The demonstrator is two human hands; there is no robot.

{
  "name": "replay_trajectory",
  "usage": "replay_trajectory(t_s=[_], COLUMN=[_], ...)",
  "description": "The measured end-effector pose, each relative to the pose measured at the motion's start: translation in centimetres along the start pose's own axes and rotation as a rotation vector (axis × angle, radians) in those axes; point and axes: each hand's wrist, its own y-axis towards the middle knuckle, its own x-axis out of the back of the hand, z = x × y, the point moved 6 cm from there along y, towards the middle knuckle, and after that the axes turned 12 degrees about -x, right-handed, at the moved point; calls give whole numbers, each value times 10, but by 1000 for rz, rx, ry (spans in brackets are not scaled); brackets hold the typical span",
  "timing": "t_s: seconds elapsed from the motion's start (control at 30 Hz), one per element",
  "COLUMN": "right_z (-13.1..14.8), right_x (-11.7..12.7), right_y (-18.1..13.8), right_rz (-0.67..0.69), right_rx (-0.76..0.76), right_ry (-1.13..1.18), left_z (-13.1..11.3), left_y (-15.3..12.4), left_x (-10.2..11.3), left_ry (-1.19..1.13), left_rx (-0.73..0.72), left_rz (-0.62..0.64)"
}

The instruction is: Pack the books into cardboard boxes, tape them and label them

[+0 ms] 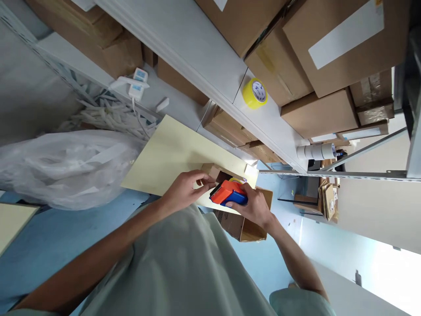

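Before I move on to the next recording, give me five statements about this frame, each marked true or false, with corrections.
1. The right hand holds an orange-and-blue handheld tape dispenser. True.
2. A bright yellow tape roll sits on the long white shelf. True.
3. Both hands grip the dispenser. False: the left hand is off it, by the small brown cardboard box.
4. In the picture, a large translucent plastic bag lies left of the pale yellow flat board. True.
5. The shelf holds nothing besides the tape roll. False: large brown cardboard boxes stand there too.
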Motion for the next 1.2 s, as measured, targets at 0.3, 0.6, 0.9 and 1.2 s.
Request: replay_trajectory(t_s=[0.3, 0.6, 0.9, 1.2], right_z=[-7, -33, 8, 14], right_x=[2, 37, 21, -5], right_y=[14, 32, 81, 103], right_rz=[282, 331, 402, 445], right_rx=[-151, -231, -364, -398], right_ry=[-90, -177, -416, -574], left_z=[68, 158, 216, 251], left_y=[-18, -19, 1, 5], left_x=[-13, -19, -45, -65], left_ry=[-232, -347, -385, -173], left_rx=[327, 444, 624, 686], left_rz=[47, -7, -127, -85])
